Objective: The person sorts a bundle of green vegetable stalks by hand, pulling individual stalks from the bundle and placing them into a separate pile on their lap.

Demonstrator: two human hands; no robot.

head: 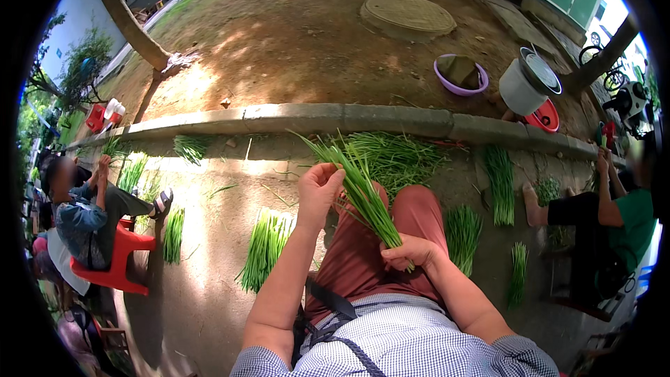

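Note:
A bunch of long green stalks, like garlic chives [369, 204], lies slantwise above my lap. My right hand [413, 252] is closed around its lower end. At the upper part, my left hand [320, 188] pinches some leaves between thumb and fingers. Beyond my knees a loose heap of the same greens [398, 159] rests on the pavement against the kerb. A sorted bundle [266, 248] lies on the ground left of my legs, and another bundle [463, 241] is beside my right knee.
A concrete kerb [293, 118] crosses ahead. Behind it stand a purple basin [460, 89], a white bucket [518, 89] and a red basin [547, 118]. One person [78, 225] sits left on a red plastic chair [123, 262]; another person [628, 204] sits right. More bundles [500, 186] lie about.

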